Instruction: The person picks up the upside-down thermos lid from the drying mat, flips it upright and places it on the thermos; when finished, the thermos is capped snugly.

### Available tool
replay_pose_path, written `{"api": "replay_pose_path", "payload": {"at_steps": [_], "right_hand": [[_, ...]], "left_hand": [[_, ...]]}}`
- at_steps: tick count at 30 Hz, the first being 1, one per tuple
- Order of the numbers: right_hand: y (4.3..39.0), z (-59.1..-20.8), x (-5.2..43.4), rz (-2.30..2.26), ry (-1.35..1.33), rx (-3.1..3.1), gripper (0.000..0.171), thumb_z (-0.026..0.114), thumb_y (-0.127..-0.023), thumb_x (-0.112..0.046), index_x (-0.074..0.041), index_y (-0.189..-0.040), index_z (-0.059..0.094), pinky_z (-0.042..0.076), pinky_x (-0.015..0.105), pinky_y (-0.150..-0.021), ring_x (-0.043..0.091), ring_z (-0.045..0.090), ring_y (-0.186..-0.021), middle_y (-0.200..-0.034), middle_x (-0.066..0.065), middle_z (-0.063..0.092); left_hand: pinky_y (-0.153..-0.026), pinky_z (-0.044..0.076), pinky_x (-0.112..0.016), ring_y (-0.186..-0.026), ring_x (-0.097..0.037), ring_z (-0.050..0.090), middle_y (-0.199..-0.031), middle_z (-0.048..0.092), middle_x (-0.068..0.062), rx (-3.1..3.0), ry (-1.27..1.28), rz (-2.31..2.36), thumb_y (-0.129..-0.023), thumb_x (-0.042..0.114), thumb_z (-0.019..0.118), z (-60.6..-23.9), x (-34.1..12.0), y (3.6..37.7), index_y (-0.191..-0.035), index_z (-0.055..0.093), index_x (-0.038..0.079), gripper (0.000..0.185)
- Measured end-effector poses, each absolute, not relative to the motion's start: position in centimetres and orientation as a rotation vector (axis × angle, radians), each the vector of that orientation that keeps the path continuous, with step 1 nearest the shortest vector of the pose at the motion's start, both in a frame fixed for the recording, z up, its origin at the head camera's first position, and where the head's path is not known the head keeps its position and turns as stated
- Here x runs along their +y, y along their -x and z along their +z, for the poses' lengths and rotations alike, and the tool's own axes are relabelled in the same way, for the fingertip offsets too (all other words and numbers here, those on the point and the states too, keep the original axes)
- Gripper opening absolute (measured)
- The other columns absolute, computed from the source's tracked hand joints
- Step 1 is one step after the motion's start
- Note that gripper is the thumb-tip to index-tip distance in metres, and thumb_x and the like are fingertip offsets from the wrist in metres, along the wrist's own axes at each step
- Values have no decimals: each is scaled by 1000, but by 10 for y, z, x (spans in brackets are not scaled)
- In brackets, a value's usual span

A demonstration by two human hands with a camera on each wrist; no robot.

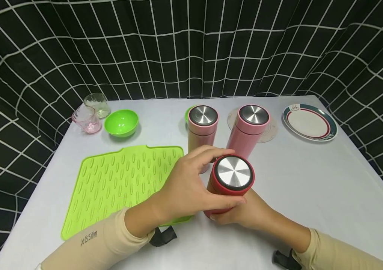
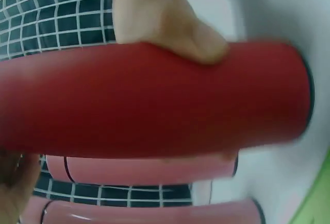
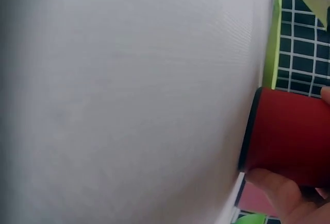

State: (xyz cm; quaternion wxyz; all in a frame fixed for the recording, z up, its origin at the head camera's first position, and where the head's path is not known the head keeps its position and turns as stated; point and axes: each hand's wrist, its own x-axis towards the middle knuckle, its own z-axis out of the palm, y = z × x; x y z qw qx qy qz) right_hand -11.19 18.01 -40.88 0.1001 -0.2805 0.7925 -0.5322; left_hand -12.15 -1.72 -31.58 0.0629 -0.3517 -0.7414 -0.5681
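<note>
Both hands hold a red thermos flask [image 1: 234,172] with a brushed steel lid top, upright in front of me. My left hand [image 1: 191,180] grips it near the lid, thumb on the near side and fingers round the far side. Lower on the body, my right hand [image 1: 250,213] grips it from the right, its thumb near the base. The dark base of the red flask [image 3: 289,136] shows close over the white cloth in the right wrist view. Just behind stand two pink thermos flasks [image 1: 203,125] [image 1: 249,129], side by side.
A green drying mat [image 1: 124,183] lies left of the flasks. Beyond it are a green bowl [image 1: 121,123] and two glasses [image 1: 87,119] [image 1: 97,105]. A rimmed plate [image 1: 309,122] sits at the back right, and a round pale mat [image 1: 267,131] lies behind the right pink flask.
</note>
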Motion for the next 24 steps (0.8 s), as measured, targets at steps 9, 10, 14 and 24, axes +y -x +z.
{"api": "replay_pose_path", "payload": {"at_steps": [9, 10, 14, 24], "right_hand": [[115, -412, 184, -1509, 793, 2390, 58, 92, -64, -14, -25, -110, 59, 50, 32, -84, 14, 61, -93, -102, -9, 64], [115, -413, 183, -1525, 800, 2377, 58, 91, -64, -14, -25, -110, 59, 50, 32, -84, 15, 61, -93, -102, -8, 64], [115, -415, 180, -1578, 845, 2327, 55, 91, -66, -13, -24, -110, 58, 51, 32, -82, 16, 61, -90, -101, -5, 64], [115, -410, 184, -1515, 838, 2330, 54, 90, -66, -13, -26, -108, 59, 51, 33, -82, 16, 61, -92, -102, -7, 64]], "left_hand": [[-103, 43, -38, -115, -20, 59, -115, 68, -2, -2143, 1398, -2254, -65, -2, 88, -325, -21, 152, -134, 57, 1, 75], [-104, 42, -37, -116, -20, 58, -116, 68, -1, -2160, 1415, -2245, -68, -1, 87, -326, -21, 152, -136, 56, 3, 75], [-100, 44, -34, -115, -14, 56, -120, 63, 5, -2216, 1286, -2018, -69, 11, 89, -324, -20, 136, -135, 54, 8, 75], [-96, 47, -32, -107, -11, 62, -107, 69, 9, -2226, 1262, -2051, -58, 10, 95, -321, -16, 142, -124, 65, 10, 72]]}}
